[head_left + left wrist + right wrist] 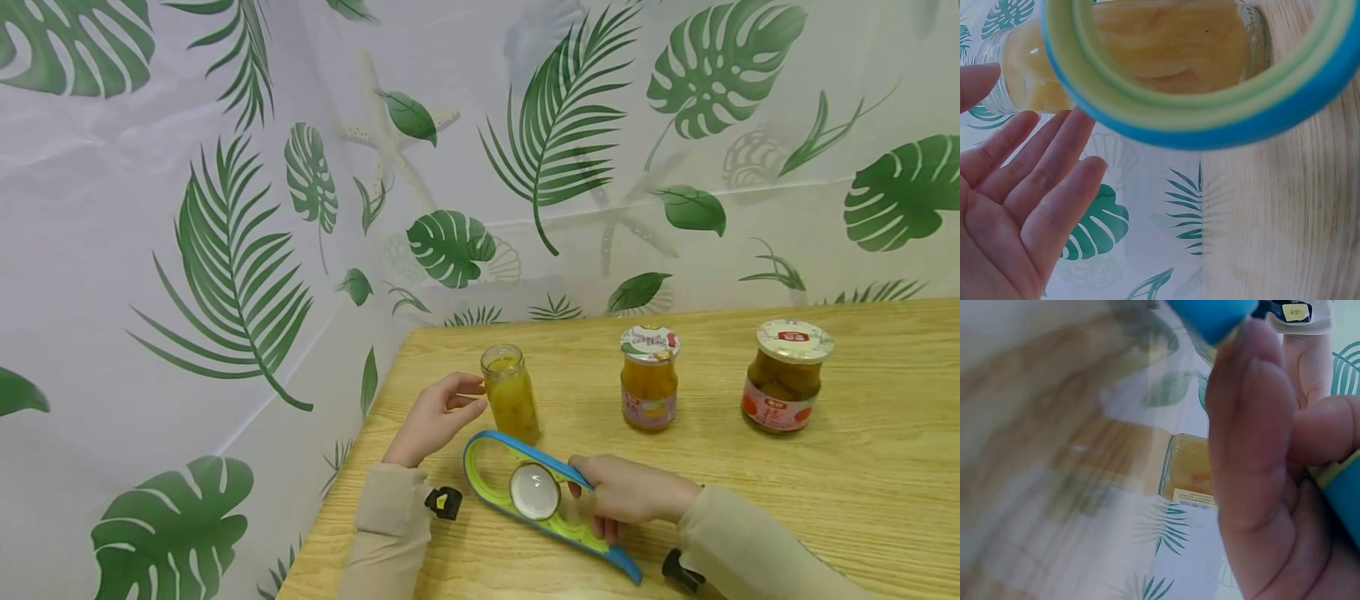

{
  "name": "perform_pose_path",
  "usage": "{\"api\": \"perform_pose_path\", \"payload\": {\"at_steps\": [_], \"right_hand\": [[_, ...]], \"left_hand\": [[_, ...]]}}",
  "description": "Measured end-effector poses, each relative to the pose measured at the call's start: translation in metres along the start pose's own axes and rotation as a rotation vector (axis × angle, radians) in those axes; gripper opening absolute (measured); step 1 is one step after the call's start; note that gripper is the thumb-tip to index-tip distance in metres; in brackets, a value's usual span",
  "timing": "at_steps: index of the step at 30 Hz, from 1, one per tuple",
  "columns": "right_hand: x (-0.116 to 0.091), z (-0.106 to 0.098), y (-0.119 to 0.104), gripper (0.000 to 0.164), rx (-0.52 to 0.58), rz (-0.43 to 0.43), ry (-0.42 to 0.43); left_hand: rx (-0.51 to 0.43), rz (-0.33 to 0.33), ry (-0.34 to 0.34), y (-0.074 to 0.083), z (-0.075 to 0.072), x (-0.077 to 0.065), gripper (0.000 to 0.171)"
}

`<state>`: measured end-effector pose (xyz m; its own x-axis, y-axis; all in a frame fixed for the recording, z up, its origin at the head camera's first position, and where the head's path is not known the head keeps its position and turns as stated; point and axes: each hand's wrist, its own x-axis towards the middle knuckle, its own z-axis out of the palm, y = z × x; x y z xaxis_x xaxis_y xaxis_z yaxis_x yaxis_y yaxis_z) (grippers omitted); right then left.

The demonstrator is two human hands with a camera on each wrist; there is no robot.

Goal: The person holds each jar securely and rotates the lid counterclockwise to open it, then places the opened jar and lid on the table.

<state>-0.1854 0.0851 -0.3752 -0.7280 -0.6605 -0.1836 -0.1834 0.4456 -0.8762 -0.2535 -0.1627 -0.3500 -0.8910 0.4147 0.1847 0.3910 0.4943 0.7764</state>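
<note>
My right hand (pixel 626 496) grips a blue and green jar opener (pixel 542 457) by its right end. A round lid (pixel 535 492), white inside, sits in one of the opener's holes with its underside up. Beside the lidless glass jar (pixel 512 400) of yellow fruit, my left hand (pixel 442 417) has its fingers loosely spread, fingertips close to the glass. In the left wrist view the opener's rounded end (pixel 1185 139) covers part of the jar (pixel 1166 47). Fingers of the right hand (pixel 1254 444) curl around the opener in the right wrist view.
Two lidded jars stand on the wooden table (pixel 712 467) to the right: a smaller one with orange contents (pixel 649 383) and a larger, darker one (pixel 785 379). A leaf-printed sheet (pixel 225 350) borders the table at the left and back.
</note>
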Motion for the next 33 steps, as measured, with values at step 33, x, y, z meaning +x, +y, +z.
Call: {"api": "perform_pose_path", "payload": {"at_steps": [33], "right_hand": [[0.0009,0.0019,-0.0013,0.009,0.023,0.036,-0.024]], "left_hand": [[-0.011,0.001,-0.005,0.0017,-0.0005,-0.0011,0.035]]}}
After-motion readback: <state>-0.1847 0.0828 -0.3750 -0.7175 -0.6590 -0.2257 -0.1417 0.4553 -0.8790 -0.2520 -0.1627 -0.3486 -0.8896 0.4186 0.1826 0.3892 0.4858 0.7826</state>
